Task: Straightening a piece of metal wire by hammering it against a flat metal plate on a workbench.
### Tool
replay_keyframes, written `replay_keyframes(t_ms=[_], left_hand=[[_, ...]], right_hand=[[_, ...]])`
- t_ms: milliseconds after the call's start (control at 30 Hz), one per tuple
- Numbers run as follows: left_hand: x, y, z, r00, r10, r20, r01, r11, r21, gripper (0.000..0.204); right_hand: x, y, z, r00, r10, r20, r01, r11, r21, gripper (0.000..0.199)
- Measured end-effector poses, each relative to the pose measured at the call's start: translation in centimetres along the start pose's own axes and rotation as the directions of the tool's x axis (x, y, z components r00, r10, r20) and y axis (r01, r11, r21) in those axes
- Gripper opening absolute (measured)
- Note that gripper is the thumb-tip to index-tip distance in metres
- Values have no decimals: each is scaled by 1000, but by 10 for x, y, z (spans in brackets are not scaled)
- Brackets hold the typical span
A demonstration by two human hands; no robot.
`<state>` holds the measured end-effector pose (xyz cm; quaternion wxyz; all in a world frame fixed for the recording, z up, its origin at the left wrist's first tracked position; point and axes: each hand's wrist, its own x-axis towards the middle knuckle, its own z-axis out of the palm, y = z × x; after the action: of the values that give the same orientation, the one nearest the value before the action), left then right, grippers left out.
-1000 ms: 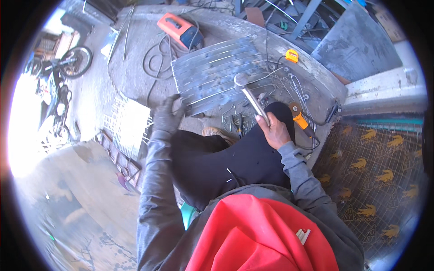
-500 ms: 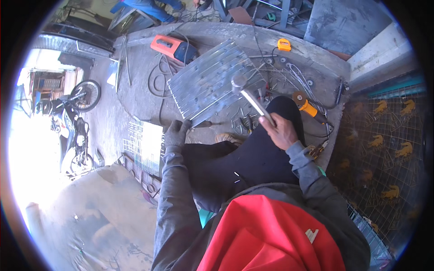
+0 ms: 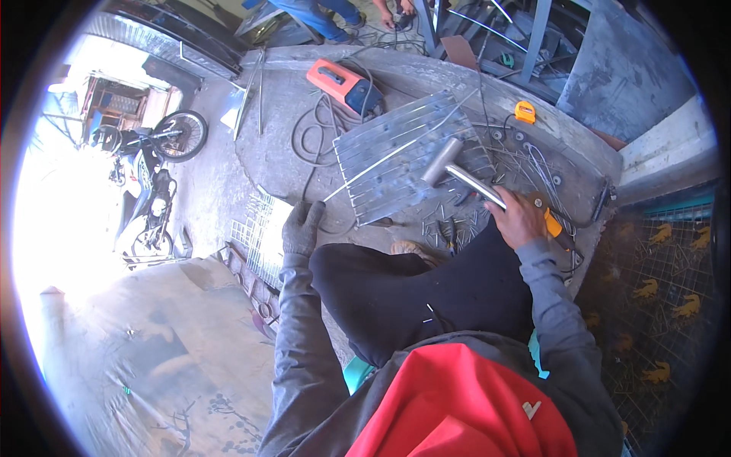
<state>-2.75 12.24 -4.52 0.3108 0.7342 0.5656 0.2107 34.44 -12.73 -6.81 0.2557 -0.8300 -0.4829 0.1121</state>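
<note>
My left hand (image 3: pixel 302 230), in a grey glove, is closed on the near end of a thin metal rod (image 3: pixel 381 161). The rod slants up and to the right across a grey metal plate (image 3: pixel 373 194) lined with grooves or strips. In my bare right hand (image 3: pixel 521 221) is a hammer (image 3: pixel 474 184), gripped by its metal handle. Its thick head is over the plate's right part; whether it touches cannot be made out. Beside the plate's near edge lie pliers (image 3: pixel 452 234) and several short metal pieces (image 3: pixel 434 213).
An orange welding machine (image 3: pixel 336 82) with coiled cable stands behind the plate. A yellow tape measure (image 3: pixel 525 112) and an angle grinder (image 3: pixel 558 227) are to the right. A wire grid (image 3: pixel 259 236) lies left, near a motorcycle (image 3: pixel 156 179). Another person's blue-trousered legs (image 3: pixel 316 19) show at the back.
The whole view has shifted, so things sit further right. The hammer head has turned and swung lower over the plate. My left hand's rod now crosses the plate at a steeper slant.
</note>
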Motion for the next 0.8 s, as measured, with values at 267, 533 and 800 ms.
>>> replay_keyframes(t_ms=[267, 533, 800], left_hand=[[-39, 19, -2, 1000, 22, 5, -22, 996, -82, 29], [-57, 37, -6, 996, 90, -20, -91, 995, -43, 37], [-79, 39, 9, 991, 127, 45, -125, 991, -51, 35]], right_hand=[[54, -6, 36, 978, -183, -96, 176, 981, -80, 31], [35, -59, -32, 714, -492, -497, 508, 853, -115, 21], [52, -51, -93, 568, -817, -102, 627, 510, -589, 27]])
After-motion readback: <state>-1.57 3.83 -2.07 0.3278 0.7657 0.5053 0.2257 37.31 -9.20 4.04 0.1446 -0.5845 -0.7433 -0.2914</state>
